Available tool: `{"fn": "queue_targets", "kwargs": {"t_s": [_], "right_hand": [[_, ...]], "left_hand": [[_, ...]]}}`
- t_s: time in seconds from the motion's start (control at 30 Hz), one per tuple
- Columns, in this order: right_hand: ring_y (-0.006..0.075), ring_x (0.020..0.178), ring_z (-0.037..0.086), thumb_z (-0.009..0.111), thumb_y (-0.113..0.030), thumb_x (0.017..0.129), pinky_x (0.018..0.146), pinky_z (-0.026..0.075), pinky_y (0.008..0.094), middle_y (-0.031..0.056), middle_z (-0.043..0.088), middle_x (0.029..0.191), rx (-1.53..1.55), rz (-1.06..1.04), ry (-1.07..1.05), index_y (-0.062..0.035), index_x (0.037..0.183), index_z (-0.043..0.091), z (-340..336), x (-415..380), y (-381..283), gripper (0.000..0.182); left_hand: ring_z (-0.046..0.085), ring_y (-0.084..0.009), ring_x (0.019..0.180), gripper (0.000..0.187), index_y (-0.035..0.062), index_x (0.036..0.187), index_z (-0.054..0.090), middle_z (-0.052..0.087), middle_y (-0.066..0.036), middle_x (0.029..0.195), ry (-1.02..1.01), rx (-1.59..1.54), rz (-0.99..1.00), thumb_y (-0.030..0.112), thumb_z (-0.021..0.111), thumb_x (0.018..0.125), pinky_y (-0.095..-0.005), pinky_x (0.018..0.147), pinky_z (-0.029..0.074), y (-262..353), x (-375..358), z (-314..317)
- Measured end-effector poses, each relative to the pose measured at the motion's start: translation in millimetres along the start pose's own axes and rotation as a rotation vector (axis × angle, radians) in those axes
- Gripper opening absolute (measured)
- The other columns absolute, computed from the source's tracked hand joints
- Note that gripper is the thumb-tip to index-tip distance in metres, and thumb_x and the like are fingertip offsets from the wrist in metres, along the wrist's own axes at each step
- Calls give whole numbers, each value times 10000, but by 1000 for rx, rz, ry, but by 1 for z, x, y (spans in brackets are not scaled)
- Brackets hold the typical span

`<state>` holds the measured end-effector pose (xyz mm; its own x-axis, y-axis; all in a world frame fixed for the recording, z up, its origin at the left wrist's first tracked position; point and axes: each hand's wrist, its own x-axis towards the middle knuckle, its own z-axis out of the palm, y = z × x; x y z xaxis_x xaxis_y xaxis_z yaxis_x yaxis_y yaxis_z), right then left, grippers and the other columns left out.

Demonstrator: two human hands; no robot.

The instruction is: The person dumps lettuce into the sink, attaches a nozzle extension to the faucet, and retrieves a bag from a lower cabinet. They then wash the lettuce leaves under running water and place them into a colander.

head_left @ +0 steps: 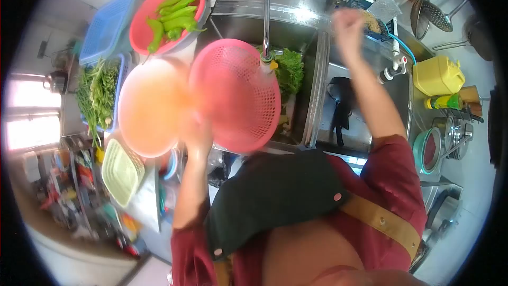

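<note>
We hold a pink colander in our left hand, fingers closed on its lower rim, so the grip is taken up by the basket. It hangs tilted over the left basin of the sink, just under the tap. Beside it, a blurred orange bowl overlaps the colander's left edge; we cannot tell whether the same hand carries it or whether it is merely passing in front.

Our right hand is raised over the far edge of the sink, closed into a loose fist; it is blurred, and we cannot tell whether it holds anything.

Leafy greens lie in the basin behind the colander. A pink tray of green peppers sits at the back left, next to a blue basket, with long green stalks below it. A dark pan rests in the right basin, and a yellow jug stands to the right of the sink.

To handle this well, in our judgement, we should keep the colander level and over the basin so drips fall into the sink and not on the bench, and steady the rim with a firm hold, since one hand bears it alone.
</note>
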<state>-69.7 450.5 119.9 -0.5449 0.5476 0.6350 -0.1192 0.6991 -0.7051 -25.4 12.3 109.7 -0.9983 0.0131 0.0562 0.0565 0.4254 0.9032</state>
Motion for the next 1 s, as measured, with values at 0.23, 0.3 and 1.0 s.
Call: {"fn": "queue_targets", "kwargs": {"t_s": [0.23, 0.3, 1.0], "right_hand": [[296, 1021, 498, 770, -252, 611, 860, 416, 362, 217, 474, 1175, 24, 839, 247, 82, 1161, 418, -89, 149, 228, 733], [263, 931, 534, 758, -246, 643, 793, 438, 358, 171, 518, 1098, -47, 960, 5, 67, 1100, 469, -98, 174, 284, 626], [191, 708, 568, 583, -152, 753, 663, 459, 308, 109, 589, 794, -358, -351, -90, 14, 1012, 511, -37, 35, -6, 316]], "left_hand": [[499, -76, 565, 146, 55, 746, 563, 587, -16, 703, 105, -553, -311, -75, 515, 701, -204, 526, 394, -89, 19, 76], [487, -66, 560, 145, 58, 730, 549, 573, -9, 689, 113, -448, -260, -80, 514, 701, -198, 520, 387, -119, 24, 86], [554, -114, 622, 149, 24, 865, 529, 597, -54, 790, -38, -683, -506, -23, 560, 727, -232, 541, 454, -88, 41, 93]]}}
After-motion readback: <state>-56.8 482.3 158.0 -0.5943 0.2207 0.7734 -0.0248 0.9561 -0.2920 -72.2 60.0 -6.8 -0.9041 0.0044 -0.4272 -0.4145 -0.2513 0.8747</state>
